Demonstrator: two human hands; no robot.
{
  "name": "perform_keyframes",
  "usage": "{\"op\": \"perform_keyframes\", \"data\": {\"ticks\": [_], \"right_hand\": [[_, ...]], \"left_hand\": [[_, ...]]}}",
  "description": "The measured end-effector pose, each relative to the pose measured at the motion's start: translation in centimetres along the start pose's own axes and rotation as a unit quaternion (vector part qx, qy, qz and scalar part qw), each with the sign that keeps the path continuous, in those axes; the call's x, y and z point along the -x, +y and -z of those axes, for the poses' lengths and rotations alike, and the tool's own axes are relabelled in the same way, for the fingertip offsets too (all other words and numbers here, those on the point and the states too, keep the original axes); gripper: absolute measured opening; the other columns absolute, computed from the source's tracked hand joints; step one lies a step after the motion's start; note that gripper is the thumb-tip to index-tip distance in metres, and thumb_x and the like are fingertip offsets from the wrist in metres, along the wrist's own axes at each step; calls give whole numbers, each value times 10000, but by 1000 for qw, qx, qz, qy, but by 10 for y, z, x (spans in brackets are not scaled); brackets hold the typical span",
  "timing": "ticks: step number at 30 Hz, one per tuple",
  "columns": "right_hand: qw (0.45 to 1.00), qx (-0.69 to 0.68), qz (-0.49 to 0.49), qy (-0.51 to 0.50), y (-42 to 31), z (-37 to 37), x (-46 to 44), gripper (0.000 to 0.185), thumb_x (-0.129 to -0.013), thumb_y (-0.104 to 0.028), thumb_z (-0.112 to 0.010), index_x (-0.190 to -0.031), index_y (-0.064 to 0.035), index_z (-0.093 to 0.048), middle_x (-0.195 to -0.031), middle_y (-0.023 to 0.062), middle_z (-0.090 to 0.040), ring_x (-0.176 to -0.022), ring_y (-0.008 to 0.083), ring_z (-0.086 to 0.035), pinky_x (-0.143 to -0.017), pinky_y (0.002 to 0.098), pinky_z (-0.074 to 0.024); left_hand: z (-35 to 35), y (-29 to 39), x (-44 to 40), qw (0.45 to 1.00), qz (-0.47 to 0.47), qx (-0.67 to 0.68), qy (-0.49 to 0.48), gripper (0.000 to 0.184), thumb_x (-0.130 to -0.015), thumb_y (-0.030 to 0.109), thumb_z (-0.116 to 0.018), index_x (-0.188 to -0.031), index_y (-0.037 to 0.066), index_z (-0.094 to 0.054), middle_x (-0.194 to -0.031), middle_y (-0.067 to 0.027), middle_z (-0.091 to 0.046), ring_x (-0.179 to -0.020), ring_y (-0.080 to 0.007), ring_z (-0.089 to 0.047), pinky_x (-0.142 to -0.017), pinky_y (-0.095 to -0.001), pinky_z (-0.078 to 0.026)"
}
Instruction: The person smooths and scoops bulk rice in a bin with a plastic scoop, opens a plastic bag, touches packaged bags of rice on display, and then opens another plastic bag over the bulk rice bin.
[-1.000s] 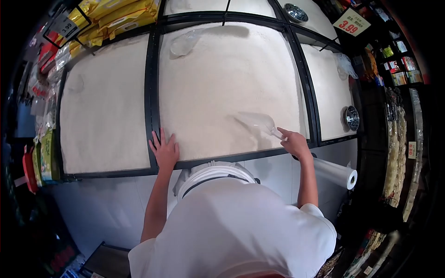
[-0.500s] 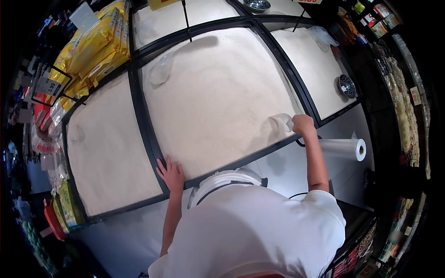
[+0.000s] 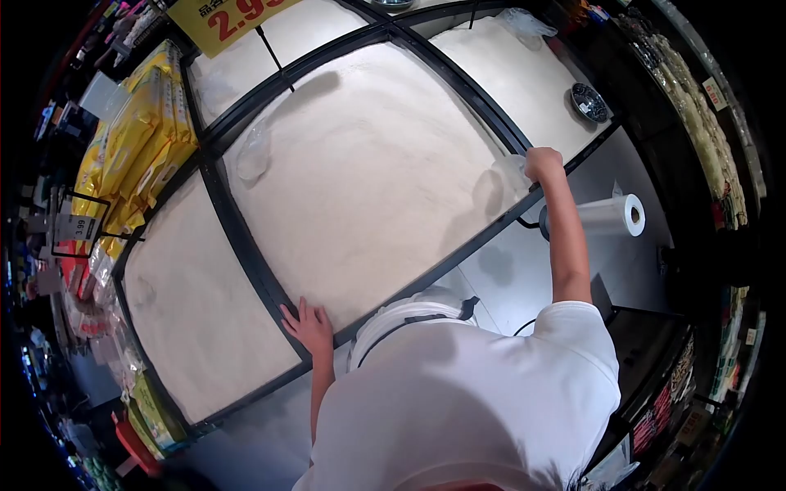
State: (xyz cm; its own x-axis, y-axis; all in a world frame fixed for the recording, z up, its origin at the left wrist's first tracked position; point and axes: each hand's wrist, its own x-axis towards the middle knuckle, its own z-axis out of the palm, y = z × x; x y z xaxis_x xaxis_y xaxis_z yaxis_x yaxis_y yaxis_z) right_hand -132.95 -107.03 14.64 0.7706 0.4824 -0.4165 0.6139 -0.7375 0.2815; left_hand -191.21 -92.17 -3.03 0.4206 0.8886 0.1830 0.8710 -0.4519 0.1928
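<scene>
My right hand (image 3: 543, 166) is closed around the handle of a clear, pale scoop (image 3: 514, 170). It is above the front right corner of the middle bin, and the fingers partly cover the scoop. A shadow falls to the left, on the pale, fine loose goods (image 3: 377, 180), which look like rice or flour. At the front left corner of that bin, my left hand (image 3: 311, 329) rests with fingers spread, by the black divider (image 3: 246, 245). A second clear scoop (image 3: 255, 153) lies on the pale surface at the back left.
Neighbouring bins hold similar pale goods; a dark bowl (image 3: 589, 102) sits in the right one. Yellow bags (image 3: 135, 139) are stacked at left. A roll of plastic bags (image 3: 610, 216) stands off the front right edge. A price sign (image 3: 233, 20) rises at the back.
The view has turned and shifted. My right hand has lifted the scoop from near the pale surface, towards the right-hand divider. My left hand keeps its place at the front left corner.
</scene>
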Motion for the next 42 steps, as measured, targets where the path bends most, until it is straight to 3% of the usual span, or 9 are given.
{"op": "perform_keyframes", "data": {"ticks": [8, 9, 13, 22, 30, 33, 34, 38, 42], "right_hand": [[996, 56, 64, -12, -19, -54, -62, 129, -713, -117, -699, -809, -94, -784, -818, 117, -749, -826, 260, -739, -717, 357, -574], [997, 46, 66, 20, -19, -63, -69, 252, -594, -123, -783, -845, -98, -786, -850, 149, -737, -829, 310, -727, -702, 410, -574], [976, 4, 174, 133, -59, -45, -67, 413, -740, -233, -760, -1139, -135, -718, -999, 130, -716, -953, 308, -689, -812, 417, -545], [829, -267, 480, 104, -319, 13, -43, 518, -922, -252, -665, -1414, -197, -510, -1237, 88, -596, -873, 247, -681, -785, 395, -545], [789, -318, 501, 161, -527, 84, -49, 807, -808, -45, -665, -1510, -279, -342, -1538, 140, -310, -980, 382, -652, -819, 455, -554], [757, -350, 503, 225, -594, 64, -108, 759, -797, -39, -670, -1474, -257, -403, -1467, 147, -387, -990, 381, -645, -818, 463, -548], [744, -367, 506, 237, -612, 54, -131, 530, -811, -53, -685, -1310, -188, -570, -1295, 133, -529, -974, 346, -648, -844, 419, -550], [727, -422, 474, 264, -618, 86, -126, 187, -844, -92, -674, -1030, -94, -675, -1003, 121, -637, -905, 311, -652, -810, 388, -553], [641, -498, 525, 256, -606, 110, -112, 198, -842, -117, -679, -1036, -89, -649, -942, 161, -637, -817, 335, -660, -747, 401, -540]], "left_hand": [[-2, -1, 0, 1000, 9, 2, 9, 125, -873, 184, -651, -825, 69, -645, -1377, -57, -583, -1457, -411, -272, -1168, -606, -175], [-1, -1, 0, 1000, 8, 3, 8, 124, -873, 182, -650, -825, 69, -644, -1382, -57, -579, -1459, -411, -269, -1169, -607, -173], [-5, -2, 0, 1000, 2, 9, 18, 134, -882, 186, -650, -822, 67, -636, -1391, -62, -566, -1457, -414, -271, -1168, -612, -182], [0, -9, -1, 999, 28, 20, 7, 139, -880, 227, -659, -960, 115, -637, -1386, -56, -566, -1445, -421, -291, -1156, -617, -188], [6, -10, -6, 998, 51, 45, 1, 198, -857, 224, -666, -986, 75, -643, -1384, -91, -562, -1427, -408, -328, -1140, -630, -235], [9, -10, -9, 996, 67, 52, -9, 185, -851, 229, -674, -968, 91, -632, -1396, -82, -555, -1436, -391, -321, -1145, -624, -232], [8, -10, -9, 996, 70, 50, -11, 184, -851, 229, -674, -968, 93, -632, -1397, -80, -554, -1436, -389, -321, -1145, -624, -232], [7, -11, -12, 997, 67, 42, -5, 176, -850, 218, -671, -973, 99, -629, -1391, -69, -557, -1433, -385, -330, -1143, -616, -243], [9, -10, -10, 997, 63, 33, -25, 223, -859, 236, -674, -1036, 105, -640, -1373, -66, -574, -1430, -392, -328, -1136, -604, -236]]}}
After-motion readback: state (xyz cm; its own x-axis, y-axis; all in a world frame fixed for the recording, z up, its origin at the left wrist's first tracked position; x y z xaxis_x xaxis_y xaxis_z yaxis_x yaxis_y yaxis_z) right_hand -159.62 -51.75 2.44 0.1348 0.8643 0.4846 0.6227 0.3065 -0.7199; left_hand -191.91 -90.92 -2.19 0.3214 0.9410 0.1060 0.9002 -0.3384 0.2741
